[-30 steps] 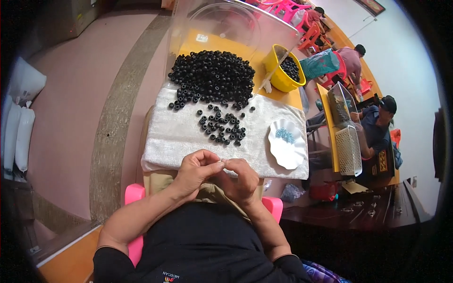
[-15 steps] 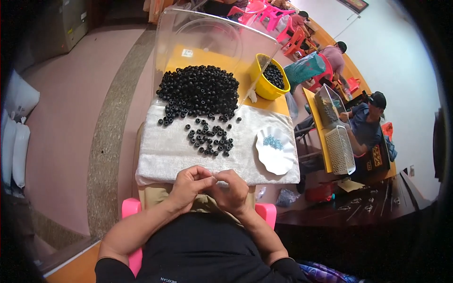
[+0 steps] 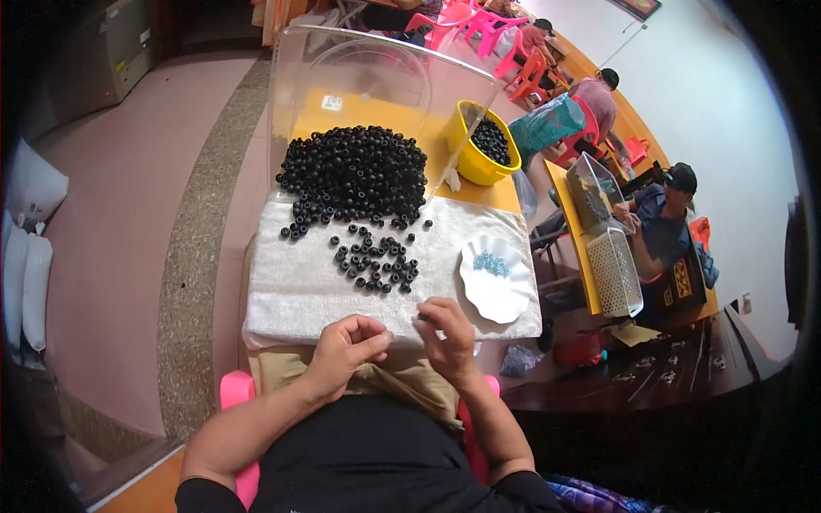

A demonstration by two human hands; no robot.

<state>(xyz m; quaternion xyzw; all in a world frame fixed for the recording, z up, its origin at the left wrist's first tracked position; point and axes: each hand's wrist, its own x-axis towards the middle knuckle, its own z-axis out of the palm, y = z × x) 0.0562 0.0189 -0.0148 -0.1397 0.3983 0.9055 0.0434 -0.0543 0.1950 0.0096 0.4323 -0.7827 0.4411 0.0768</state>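
Note:
My left hand (image 3: 349, 349) is at the front edge of the white cloth (image 3: 291, 299), thumb and fingertips pinched; anything between them is too small to make out. Just to its right, my right hand (image 3: 446, 338) is raised slightly, its bent fingers closed on a small dark piece that looks like one of the black beads. Loose black beads (image 3: 374, 263), round with holes, lie scattered on the cloth. Behind them rises a big heap of the same beads (image 3: 355, 171). A white scalloped dish (image 3: 496, 295) with small pale blue pieces (image 3: 491, 263) sits right of my right hand.
A clear plastic bin (image 3: 376, 68) lies tipped behind the heap. Beside it stands a yellow basket (image 3: 466, 158) of black beads. To the right, a co-worker (image 3: 663, 227) sits at another table with a white perforated basket (image 3: 614, 269). White sacks (image 3: 34, 282) stand at far left.
My hands were together at the cloth's front edge. The right hand has moved away to the right and up, a small dark piece now visible in its fingers; the left stays pinched.

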